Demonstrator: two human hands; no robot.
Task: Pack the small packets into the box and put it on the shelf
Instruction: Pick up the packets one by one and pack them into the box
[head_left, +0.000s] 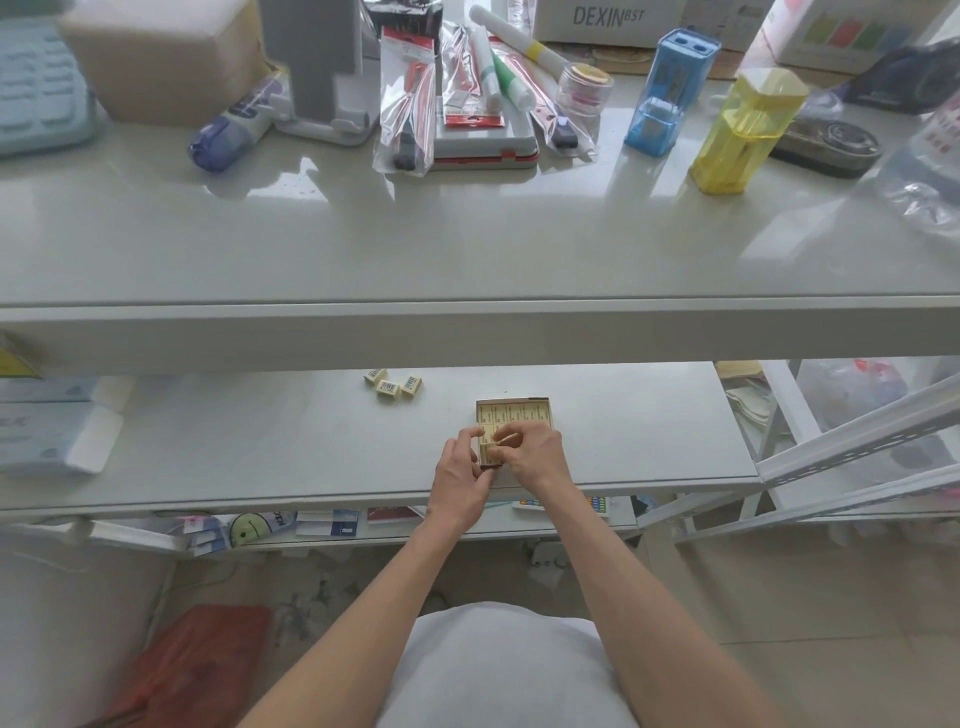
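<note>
A small open cardboard box (514, 414) lies on the middle shelf, its far rows filled with pale yellow packets. Both hands meet over its near left corner. My left hand (462, 478) grips the box's near left edge, thumb and fingers pinched around it. My right hand (535, 452) presses a small yellow packet (488, 450) down into that corner with its fingertips. Three loose packets (393, 385) lie together on the shelf, to the far left of the box. The near part of the box is hidden under my hands.
The upper shelf (467, 249) carries stationery at its back: packaged pens (408, 104), a blue plastic case (667, 93), a yellow one (743, 132), a brown box (161, 57). Blue-white packs (57, 431) lie at the middle shelf's left. A slanted metal frame (852, 452) stands right.
</note>
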